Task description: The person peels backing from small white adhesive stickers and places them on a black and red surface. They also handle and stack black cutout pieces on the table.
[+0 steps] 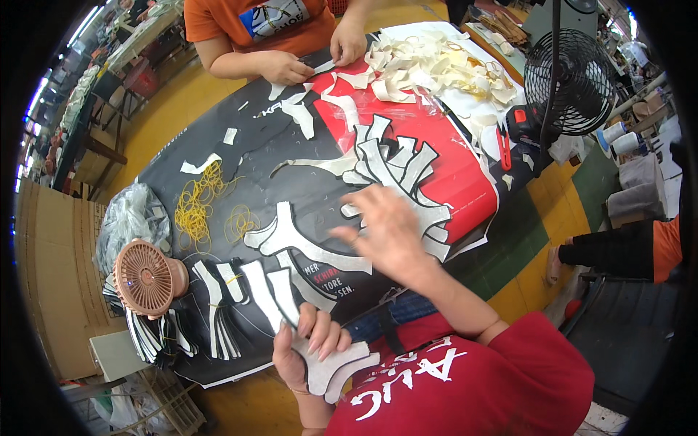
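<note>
My left hand (309,341) is closed around a few flat white curved pieces with dark edges (270,296), which look like cut shoe parts. They stick out above and below my fingers. My right hand (389,229), slightly blurred, is over the table with fingers apart and nothing seen in them. Beneath and beyond it lies a heap of similar white pieces (378,161), partly hidden by the hand. Between my hands, a forked white piece (291,236) rests on the black covering.
Yellow rubber bands (200,203), a plastic bag (134,218), a small pink fan (149,277) and bundled strips (218,320) sit at left. Across the table, another person's hands (287,67) handle a white piece near cream scraps (436,65). Red-handled scissors (504,149) and a black fan (569,81) are at right.
</note>
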The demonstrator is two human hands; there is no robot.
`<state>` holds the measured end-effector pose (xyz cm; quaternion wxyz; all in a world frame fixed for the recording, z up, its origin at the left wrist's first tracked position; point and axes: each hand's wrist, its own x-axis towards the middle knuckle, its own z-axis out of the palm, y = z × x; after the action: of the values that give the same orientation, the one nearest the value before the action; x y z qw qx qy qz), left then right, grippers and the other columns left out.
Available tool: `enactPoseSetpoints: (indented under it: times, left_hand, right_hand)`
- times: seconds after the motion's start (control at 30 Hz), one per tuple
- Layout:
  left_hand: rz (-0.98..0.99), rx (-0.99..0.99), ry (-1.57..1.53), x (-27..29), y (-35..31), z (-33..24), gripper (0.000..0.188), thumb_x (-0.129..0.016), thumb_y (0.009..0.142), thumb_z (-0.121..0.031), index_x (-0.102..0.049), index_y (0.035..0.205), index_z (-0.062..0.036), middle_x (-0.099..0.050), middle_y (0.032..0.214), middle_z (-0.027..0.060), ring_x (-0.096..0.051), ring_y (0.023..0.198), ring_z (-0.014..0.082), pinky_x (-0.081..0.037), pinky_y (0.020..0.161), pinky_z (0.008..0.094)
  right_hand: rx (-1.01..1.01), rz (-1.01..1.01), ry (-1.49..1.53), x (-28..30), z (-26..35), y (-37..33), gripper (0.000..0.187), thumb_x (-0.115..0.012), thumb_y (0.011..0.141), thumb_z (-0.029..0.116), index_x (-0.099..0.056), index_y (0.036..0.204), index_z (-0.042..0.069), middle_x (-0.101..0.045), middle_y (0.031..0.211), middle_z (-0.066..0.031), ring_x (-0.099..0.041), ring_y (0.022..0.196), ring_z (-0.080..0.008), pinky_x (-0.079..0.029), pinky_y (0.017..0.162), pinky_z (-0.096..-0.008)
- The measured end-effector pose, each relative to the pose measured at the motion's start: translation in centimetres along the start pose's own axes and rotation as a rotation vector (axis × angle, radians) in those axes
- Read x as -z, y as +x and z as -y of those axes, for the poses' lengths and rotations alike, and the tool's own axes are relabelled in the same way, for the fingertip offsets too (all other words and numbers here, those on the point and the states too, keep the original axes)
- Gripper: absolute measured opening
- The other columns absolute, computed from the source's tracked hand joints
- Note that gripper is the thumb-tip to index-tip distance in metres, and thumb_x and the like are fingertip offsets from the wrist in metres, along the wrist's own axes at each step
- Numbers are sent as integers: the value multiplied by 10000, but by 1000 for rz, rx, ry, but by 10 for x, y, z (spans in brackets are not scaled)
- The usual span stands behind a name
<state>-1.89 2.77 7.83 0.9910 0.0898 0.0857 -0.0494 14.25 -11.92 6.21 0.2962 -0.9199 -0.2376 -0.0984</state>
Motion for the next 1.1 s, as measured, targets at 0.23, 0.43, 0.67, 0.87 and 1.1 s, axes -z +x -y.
enactPoseSetpoints:
  times: [0.23, 0.43, 0.67, 0.87, 1.1]
  left_hand:
    - [-14, 142, 75, 7, 44, 18, 379, -482, 1006, -459, -428, 953, -88, -410, 823, 48, -430, 752, 179, -404, 758, 359]
    - [-12, 167, 114, 18, 60, 25, 473, -368, 1048, -525, -472, 948, -74, -467, 855, 68, -484, 785, 197, -454, 772, 371]
    - [-127, 31, 539, 19, 48, 35, 895, -498, 864, -745, -376, 1415, -49, -460, 1378, 113, -483, 1243, 238, -435, 1001, 389]
    - [-271, 17, 345, 24, 48, 36, 282, -460, 1044, -275, -514, 1201, -46, -561, 907, 89, -597, 915, 246, -443, 1012, 414]
    - [-63, 57, 355, 27, 55, 34, 239, -439, 1039, -293, -536, 1070, -77, -435, 705, 12, -521, 774, 195, -431, 1019, 416]
  right_hand:
    - [-300, 54, -59, 37, -69, -19, 460, -864, 704, 351, -635, 933, 24, -622, 813, -109, -628, 763, -270, -501, 692, -386]
    - [-489, 162, 158, 59, -69, -6, 357, -831, 793, 287, -649, 867, -11, -622, 716, -76, -610, 644, -155, -476, 600, -324]
    - [-168, 452, 776, 76, -5, -24, 232, -679, 936, 164, -681, 1052, -37, -654, 820, -92, -632, 738, -197, -490, 668, -321]
    - [-76, -81, 228, 43, -13, -26, 276, -734, 879, 202, -669, 1059, 3, -622, 935, -132, -626, 874, -288, -491, 766, -392]
    - [-528, 105, 94, 37, -73, -28, 475, -858, 757, 280, -622, 1079, 22, -620, 772, -70, -612, 660, -196, -497, 639, -334]
